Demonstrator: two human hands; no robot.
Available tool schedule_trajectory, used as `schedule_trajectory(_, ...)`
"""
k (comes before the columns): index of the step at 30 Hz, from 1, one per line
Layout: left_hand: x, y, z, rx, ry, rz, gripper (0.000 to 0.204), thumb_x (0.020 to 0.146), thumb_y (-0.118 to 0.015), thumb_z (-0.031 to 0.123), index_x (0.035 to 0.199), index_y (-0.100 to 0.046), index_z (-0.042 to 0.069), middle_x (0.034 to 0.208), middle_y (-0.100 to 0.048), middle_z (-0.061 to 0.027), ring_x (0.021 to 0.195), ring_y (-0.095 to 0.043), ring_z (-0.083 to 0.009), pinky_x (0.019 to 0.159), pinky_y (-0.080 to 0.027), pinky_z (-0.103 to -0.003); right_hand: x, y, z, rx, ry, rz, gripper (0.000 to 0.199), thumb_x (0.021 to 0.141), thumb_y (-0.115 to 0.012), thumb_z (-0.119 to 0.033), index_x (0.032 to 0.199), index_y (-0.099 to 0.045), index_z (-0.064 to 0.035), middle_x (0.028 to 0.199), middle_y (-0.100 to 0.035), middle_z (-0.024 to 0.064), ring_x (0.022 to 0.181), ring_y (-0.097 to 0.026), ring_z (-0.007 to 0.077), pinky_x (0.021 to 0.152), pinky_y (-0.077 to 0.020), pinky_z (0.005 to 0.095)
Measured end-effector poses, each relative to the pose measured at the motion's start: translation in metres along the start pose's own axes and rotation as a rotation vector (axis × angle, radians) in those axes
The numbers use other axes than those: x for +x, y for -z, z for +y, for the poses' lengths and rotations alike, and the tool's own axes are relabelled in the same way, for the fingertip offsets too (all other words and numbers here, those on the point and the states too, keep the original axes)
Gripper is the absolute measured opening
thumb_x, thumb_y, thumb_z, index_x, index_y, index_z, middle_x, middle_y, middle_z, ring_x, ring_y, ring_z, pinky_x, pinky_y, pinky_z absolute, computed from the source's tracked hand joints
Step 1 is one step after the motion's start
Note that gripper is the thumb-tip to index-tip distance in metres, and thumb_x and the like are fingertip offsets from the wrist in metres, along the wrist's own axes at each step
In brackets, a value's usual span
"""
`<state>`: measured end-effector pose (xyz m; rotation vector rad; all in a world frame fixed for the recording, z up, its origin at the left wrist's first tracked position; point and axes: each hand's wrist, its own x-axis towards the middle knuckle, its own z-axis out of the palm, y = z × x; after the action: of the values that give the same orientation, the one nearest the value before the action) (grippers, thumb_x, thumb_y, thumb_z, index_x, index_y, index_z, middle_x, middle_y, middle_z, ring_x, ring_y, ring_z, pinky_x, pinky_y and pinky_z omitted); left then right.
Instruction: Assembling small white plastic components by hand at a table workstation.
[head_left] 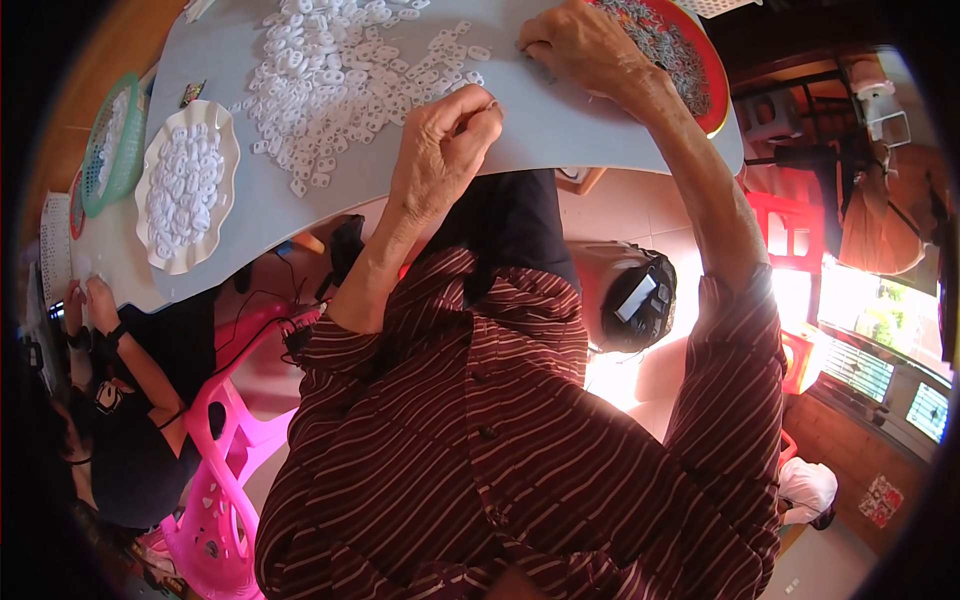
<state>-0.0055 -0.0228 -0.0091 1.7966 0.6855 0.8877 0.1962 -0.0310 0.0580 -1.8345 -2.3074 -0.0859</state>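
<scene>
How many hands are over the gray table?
2: the left hand, near the white pieces, and the right hand, beside the red tray. Others may be hidden.

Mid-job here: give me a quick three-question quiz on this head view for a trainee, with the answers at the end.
1. Multiple choice: which of the person's own hands is nearer the red tray?
A. Left
B. Right

2. True or false: the scalloped dish holds white pieces.

3. Fill the gap: the basket left of the dish is ____ in colour.

Key:
1. B; the right hand is beside the tray.
2. True.
3. Green.
</scene>
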Motion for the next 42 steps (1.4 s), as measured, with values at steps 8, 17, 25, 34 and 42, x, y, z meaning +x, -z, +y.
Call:
schedule_trajectory(8, 0.000, -0.001, -0.002, 0.009, -0.010, -0.001, 0.017, 0.083, -0.054, 0.016, 0.077, -0.055, 0.000, 0.059, -0.049, -0.0031, 0.052, -0.045, -0.0102, 0.052, -0.038, -0.026, -0.003, 0.004, -0.002, 0.059, -0.028, 0.031, 0.012, 0.077, -0.056, -0.010, 0.076, -0.064, -0.0011, 0.066, -0.061, 0.0171, 0.058, -0.060, 0.0326, 0.055, -0.0486, 0.0401)
schedule_trajectory(17, 0.000, -0.002, 0.007, -0.053, 0.012, 0.017, 0.014, 0.082, -0.055, 0.006, 0.074, -0.048, -0.001, 0.059, -0.034, -0.0017, 0.056, -0.032, -0.0067, 0.050, -0.033, -0.023, -0.015, 0.012, 0.003, 0.134, -0.066, 0.055, 0.012, 0.077, -0.056, -0.009, 0.074, -0.063, 0.0001, 0.064, -0.061, 0.0167, 0.056, -0.060, 0.0319, 0.053, -0.0483, 0.0396)
schedule_trajectory(25, 0.000, -0.001, 0.003, -0.058, 0.005, -0.003, 0.013, 0.083, -0.053, 0.008, 0.075, -0.049, -0.001, 0.058, -0.036, -0.0013, 0.056, -0.033, -0.0065, 0.050, -0.033, -0.023, -0.011, 0.012, -0.026, 0.199, -0.083, 0.099, 0.012, 0.077, -0.056, -0.008, 0.072, -0.062, 0.0013, 0.063, -0.061, 0.0164, 0.054, -0.060, 0.0312, 0.052, -0.0481, 0.0391)
schedule_trajectory(34, 0.000, 0.002, 0.003, -0.318, 0.078, 0.041, 0.019, 0.085, -0.051, 0.018, 0.075, -0.055, 0.002, 0.060, -0.047, 0.0012, 0.059, -0.042, -0.0055, 0.054, -0.035, -0.022, -0.024, -0.024, -0.026, 0.656, -0.194, 0.215, 0.016, 0.077, -0.065, -0.013, 0.089, -0.069, -0.0016, 0.068, -0.065, 0.0050, 0.059, -0.058, 0.0066, 0.055, -0.0481, 0.0240)
schedule_trajectory(42, 0.000, 0.004, 0.002, -0.137, 0.017, 0.029, 0.017, 0.086, -0.052, 0.016, 0.076, -0.054, 0.003, 0.061, -0.048, 0.0021, 0.059, -0.040, -0.0048, 0.053, -0.036, -0.022, -0.051, -0.046, -0.054, 1.361, -0.502, 0.190, 0.017, 0.086, -0.063, -0.016, 0.095, -0.066, -0.0012, 0.071, -0.059, -0.0005, 0.063, -0.053, 0.0056, 0.061, -0.0452, 0.0205)
